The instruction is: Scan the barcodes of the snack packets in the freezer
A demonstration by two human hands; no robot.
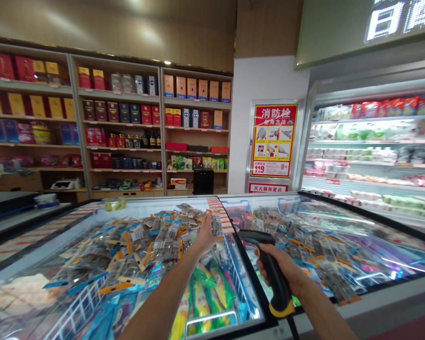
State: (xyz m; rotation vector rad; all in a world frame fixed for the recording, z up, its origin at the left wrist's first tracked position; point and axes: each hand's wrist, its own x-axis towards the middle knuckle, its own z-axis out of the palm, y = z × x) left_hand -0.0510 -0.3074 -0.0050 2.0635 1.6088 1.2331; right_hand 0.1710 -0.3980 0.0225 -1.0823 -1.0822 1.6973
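My right hand [286,264] is wrapped around the grip of a black handheld barcode scanner [274,274] with yellow trim. Its head points left over the freezer's dark middle frame, and a cable hangs from its base. My left hand [206,235] reaches forward over the left half of the chest freezer [262,302], fingers stretched out and thumb apart. Just beside its fingers lies a small clear packet [217,225] with a printed label; whether they touch, I cannot tell. Many similar packets [163,241] with orange and blue strips are heaped around it.
White wire baskets [78,307] divide the freezer, with green and yellow bags [201,297] near the front. A sliding glass lid [368,241] covers the right half. Behind stand shelves of boxed goods [123,113], a red fire-hydrant sign [274,140] and a lit refrigerated display [371,156].
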